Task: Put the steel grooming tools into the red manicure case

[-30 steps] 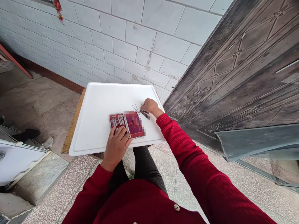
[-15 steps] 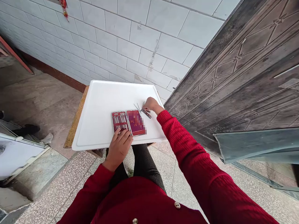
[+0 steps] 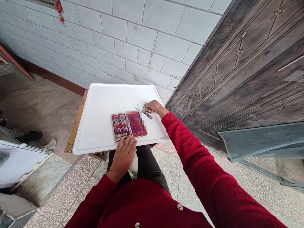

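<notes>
A manicure set case lies unfolded on a white tabletop. Its left half holds several slim metal tools under a red strap; part of the right half is blurred. My left hand rests with fingers stretched over the case's near edge, by the hinge. Beyond the case's right half, my right hand has its fingers closed on small silver nippers, partly hidden by the fingers. Just below that hand lies a nail clipper. Thin metal tools lie to its left.
The table stands near a white tiled wall. A dark patterned metal door slants along the right. On the left are a white panel and bare floor. A red ornament hangs at upper left.
My left hand has slid slightly towards me, uncovering more of the case's lower tools. My right hand has shifted a little, showing more of the nippers. The view has tilted slightly.
</notes>
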A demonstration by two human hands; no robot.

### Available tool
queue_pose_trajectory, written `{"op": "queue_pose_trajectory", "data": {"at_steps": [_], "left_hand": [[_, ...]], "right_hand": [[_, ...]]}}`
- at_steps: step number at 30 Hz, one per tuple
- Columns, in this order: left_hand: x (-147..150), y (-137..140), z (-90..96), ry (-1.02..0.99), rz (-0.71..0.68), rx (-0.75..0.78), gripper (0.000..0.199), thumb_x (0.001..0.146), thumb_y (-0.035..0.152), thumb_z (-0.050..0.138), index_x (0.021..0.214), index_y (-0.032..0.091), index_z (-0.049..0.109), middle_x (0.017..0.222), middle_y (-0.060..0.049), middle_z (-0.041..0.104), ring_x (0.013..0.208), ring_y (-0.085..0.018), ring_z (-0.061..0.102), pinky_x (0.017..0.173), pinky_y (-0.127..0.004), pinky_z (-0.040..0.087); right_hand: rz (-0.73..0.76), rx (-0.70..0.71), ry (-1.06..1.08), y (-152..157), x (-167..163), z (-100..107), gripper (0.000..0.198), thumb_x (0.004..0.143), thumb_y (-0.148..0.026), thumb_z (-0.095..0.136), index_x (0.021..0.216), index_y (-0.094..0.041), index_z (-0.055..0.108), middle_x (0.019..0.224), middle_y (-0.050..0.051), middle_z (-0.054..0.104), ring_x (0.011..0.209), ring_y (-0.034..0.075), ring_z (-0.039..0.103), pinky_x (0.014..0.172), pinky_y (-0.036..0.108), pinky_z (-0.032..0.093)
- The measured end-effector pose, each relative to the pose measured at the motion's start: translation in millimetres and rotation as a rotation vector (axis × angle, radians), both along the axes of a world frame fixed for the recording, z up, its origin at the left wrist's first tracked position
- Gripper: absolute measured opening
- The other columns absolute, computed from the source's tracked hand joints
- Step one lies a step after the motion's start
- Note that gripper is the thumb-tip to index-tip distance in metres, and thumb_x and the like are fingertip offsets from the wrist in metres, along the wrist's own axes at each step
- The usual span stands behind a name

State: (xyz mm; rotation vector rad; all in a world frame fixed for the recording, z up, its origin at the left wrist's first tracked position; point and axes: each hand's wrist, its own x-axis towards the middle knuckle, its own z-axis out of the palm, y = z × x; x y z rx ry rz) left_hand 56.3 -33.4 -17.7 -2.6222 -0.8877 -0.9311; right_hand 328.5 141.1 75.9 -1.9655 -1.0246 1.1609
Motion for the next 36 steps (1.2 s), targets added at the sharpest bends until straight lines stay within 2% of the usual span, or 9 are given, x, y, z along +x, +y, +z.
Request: {"op": "queue_pose_trajectory", "data": {"at_steps": [5,8,11,13,17,24,29,36], "left_hand": [[4,-2,-3.5,0.013,0.003,0.013,0.042,0.102,0.014,0.053,0.143,0.010,0.056,0.146,-0.016,0.064,0.140,-0.030,0.058,0.123,-0.049,0.038],[6,-2,-4.1,0.014,-0.002,0.019,0.040,0.102,0.014,0.054,0.141,0.009,0.058,0.146,-0.015,0.064,0.140,-0.030,0.057,0.124,-0.048,0.036],[7,0,-5.1,0.009,-0.017,0.024,0.039,0.102,0.014,0.054,0.141,0.010,0.059,0.145,-0.014,0.065,0.139,-0.029,0.058,0.122,-0.046,0.037],[7,2,-6.5,0.000,-0.022,0.027,0.040,0.102,0.014,0.054,0.142,0.011,0.058,0.146,-0.013,0.065,0.139,-0.028,0.058,0.121,-0.044,0.039],[8,3,-9.4,-0.019,-0.014,0.002,0.043,0.103,0.014,0.051,0.146,0.014,0.056,0.147,-0.012,0.064,0.140,-0.027,0.058,0.118,-0.042,0.040],[8,2,-10.3,-0.033,-0.023,-0.030,0.046,0.103,0.014,0.050,0.149,0.015,0.054,0.148,-0.013,0.063,0.141,-0.026,0.056,0.119,-0.042,0.039],[8,3,-10.9,-0.040,-0.021,-0.037,0.045,0.103,0.014,0.049,0.148,0.016,0.054,0.148,-0.012,0.063,0.141,-0.026,0.057,0.118,-0.042,0.039],[9,3,-9.9,-0.042,-0.025,-0.020,0.043,0.102,0.013,0.052,0.145,0.014,0.056,0.146,-0.012,0.064,0.140,-0.026,0.057,0.118,-0.041,0.039]], "right_hand": [[0.022,0.111,0.120,-16,2,-7,0.022,0.078,-0.005,0.070,0.060,-0.015,0.061,0.048,0.003,0.062,0.041,0.007,0.050,0.035,0.015,0.034],[0.048,0.192,0.239,-31,-1,-12,0.017,0.071,0.000,0.072,0.078,-0.015,0.067,0.051,0.002,0.065,0.043,0.009,0.054,0.035,0.015,0.036],[0.134,0.258,0.344,-49,-6,-17,0.047,0.065,-0.001,0.074,0.110,-0.013,0.067,0.057,-0.001,0.070,0.044,0.010,0.057,0.037,0.016,0.038],[0.198,0.270,0.369,-59,-11,-21,0.057,0.063,-0.004,0.075,0.118,-0.014,0.065,0.059,-0.003,0.071,0.045,0.011,0.059,0.038,0.017,0.039],[0.241,0.298,0.377,-67,-20,-31,0.055,0.062,-0.008,0.074,0.115,-0.015,0.064,0.057,-0.005,0.070,0.043,0.012,0.059,0.038,0.018,0.038],[0.166,0.420,0.252,-55,-27,-46,0.033,0.070,-0.018,0.070,0.103,-0.017,0.067,0.062,-0.006,0.068,0.045,0.010,0.056,0.043,0.020,0.038],[0.149,0.454,0.151,-48,-29,-50,0.028,0.073,-0.021,0.068,0.102,-0.018,0.069,0.056,-0.008,0.062,0.047,0.011,0.054,0.055,0.023,0.046],[0.159,0.460,0.100,-47,-31,-49,0.028,0.075,-0.020,0.067,0.102,-0.018,0.071,0.055,-0.008,0.060,0.047,0.012,0.054,0.061,0.026,0.050]]}}
